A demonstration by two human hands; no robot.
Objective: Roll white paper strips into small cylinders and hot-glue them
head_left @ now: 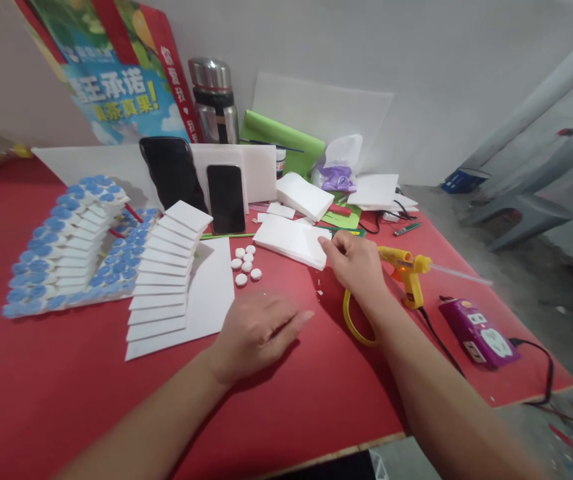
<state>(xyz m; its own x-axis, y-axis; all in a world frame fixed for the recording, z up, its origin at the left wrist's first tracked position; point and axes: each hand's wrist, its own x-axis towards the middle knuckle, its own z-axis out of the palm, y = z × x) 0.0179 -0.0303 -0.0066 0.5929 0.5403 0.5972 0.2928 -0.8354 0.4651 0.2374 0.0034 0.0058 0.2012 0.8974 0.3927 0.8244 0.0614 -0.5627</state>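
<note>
My right hand [359,261] is at the right end of a stack of white cards [289,239]. Its thumb touches the stack's edge and its fingers are curled in; what lies between them is hidden. Palm down on the red table rests my left hand [261,328], empty, its fingers stretched loosely to the right. Just beyond it lie several small white round pieces [245,265]. To the left, a curved stair of white steps [161,280] stands on a white board [212,287]. Further left is a curved model edged with blue-and-white round pieces [41,273].
A yellow glue gun [409,270] lies right of my right hand, its cord running near a purple power socket [479,333]. A yellow ring [354,320] is partly under my right forearm. Two phones lean at the back, the smaller phone [225,200] beside a larger one [172,173].
</note>
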